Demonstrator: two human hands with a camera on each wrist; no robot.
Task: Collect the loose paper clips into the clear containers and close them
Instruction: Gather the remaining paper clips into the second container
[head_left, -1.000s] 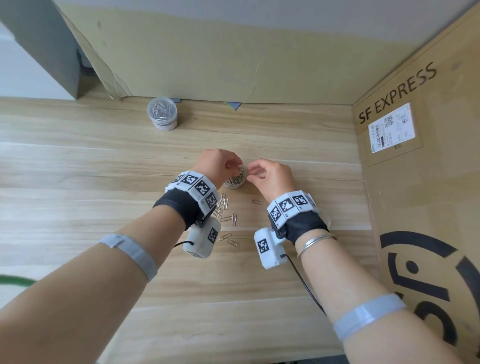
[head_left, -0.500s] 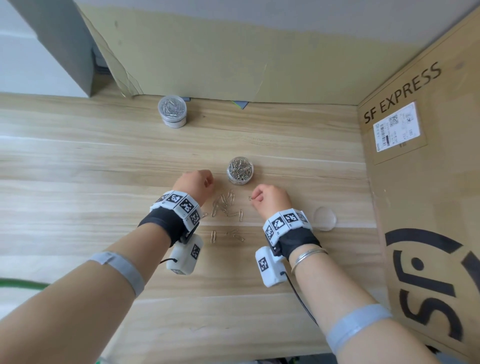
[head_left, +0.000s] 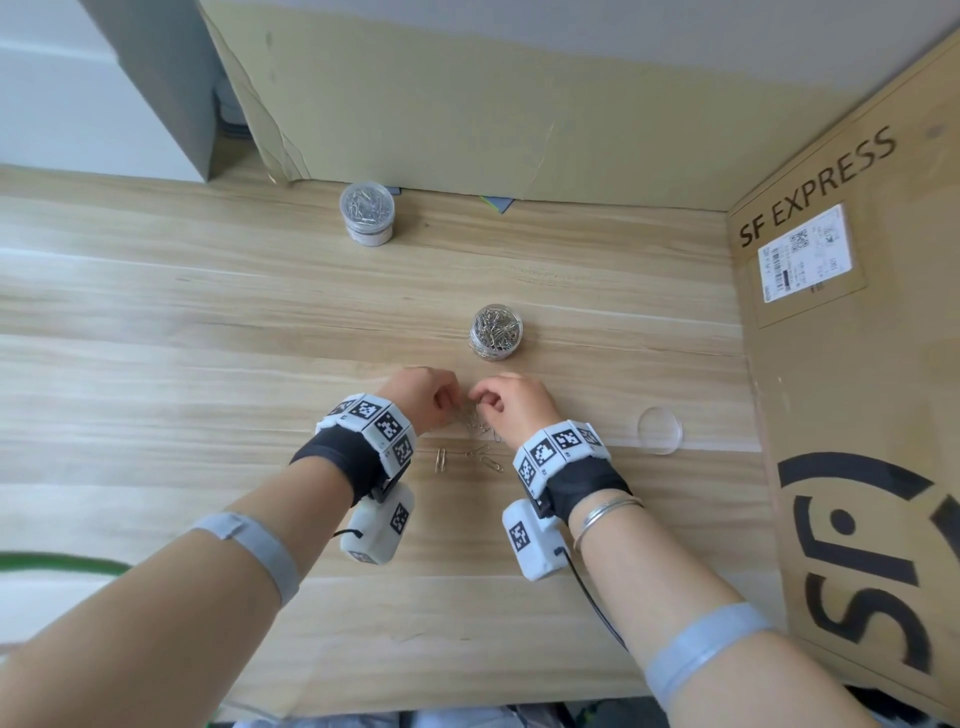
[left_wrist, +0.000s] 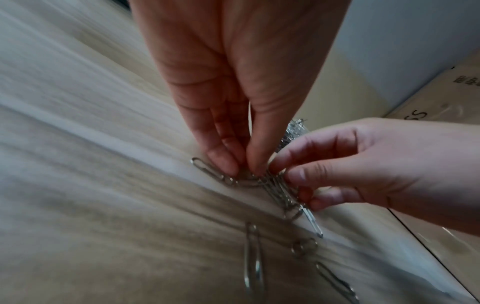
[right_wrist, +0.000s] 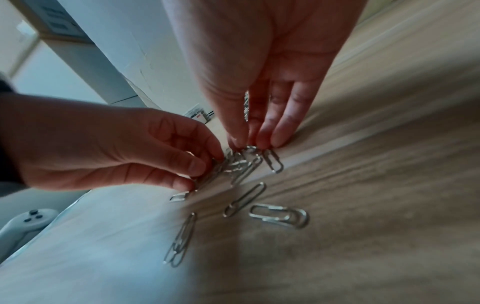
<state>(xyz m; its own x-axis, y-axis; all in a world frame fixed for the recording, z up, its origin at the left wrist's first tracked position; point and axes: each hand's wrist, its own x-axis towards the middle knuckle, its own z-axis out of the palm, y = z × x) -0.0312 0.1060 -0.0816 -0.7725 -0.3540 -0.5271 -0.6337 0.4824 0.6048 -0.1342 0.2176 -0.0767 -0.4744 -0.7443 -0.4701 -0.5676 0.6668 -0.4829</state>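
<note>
Silver paper clips (head_left: 475, 422) lie bunched on the wooden table between my two hands. My left hand (head_left: 445, 402) pinches the bunch (left_wrist: 275, 189) from the left with thumb and fingers (left_wrist: 226, 164). My right hand (head_left: 484, 404) pinches the same bunch (right_wrist: 236, 164) from the right. A few loose clips (head_left: 440, 460) (right_wrist: 279, 216) lie nearer to me. An open clear container (head_left: 496, 332), full of clips, stands just beyond the hands. Its round clear lid (head_left: 660, 430) lies flat to the right. A closed container (head_left: 367, 213) of clips stands at the back.
An SF EXPRESS cardboard box (head_left: 831, 312) walls off the right side. A cardboard panel (head_left: 467, 104) stands along the back. A white game controller (right_wrist: 26, 222) shows past the table's left edge in the right wrist view.
A second ago both hands were at the open container. They drew back towards me, apart, and have now closed together onto the loose clips, pushing them into one bunch.
</note>
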